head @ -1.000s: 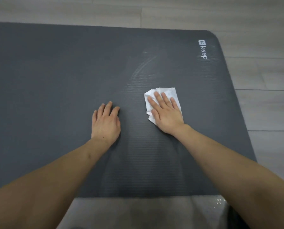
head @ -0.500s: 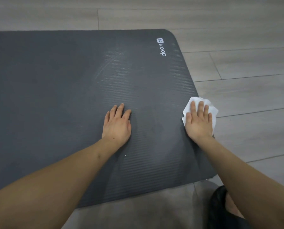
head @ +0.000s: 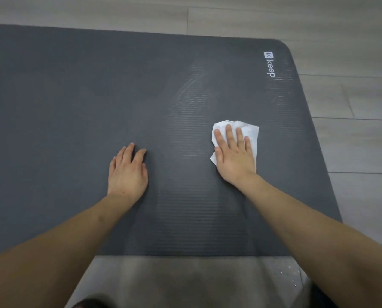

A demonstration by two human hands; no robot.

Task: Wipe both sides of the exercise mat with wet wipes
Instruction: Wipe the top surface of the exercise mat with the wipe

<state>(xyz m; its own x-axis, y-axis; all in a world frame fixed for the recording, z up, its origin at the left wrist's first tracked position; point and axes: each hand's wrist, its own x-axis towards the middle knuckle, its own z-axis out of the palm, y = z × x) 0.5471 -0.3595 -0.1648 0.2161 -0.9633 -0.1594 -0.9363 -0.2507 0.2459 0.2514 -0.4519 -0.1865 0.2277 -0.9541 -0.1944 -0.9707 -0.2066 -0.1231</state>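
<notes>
Mat lies flat on floor, broad open surface at left, left hand flat mid-mat holding nothing, right hand pressing wet wipe with straight fingers, short of right edge.

A dark grey exercise mat lies on a grey plank floor, its "keep" logo at the far right corner. The right hand presses a white wet wipe flat near the mat's right edge. The left hand rests flat on the mat beside it, apart.

Pale grey wood-look floor planks fill the frame from twelve round to three o'clock, with another bare strip at six o'clock.
</notes>
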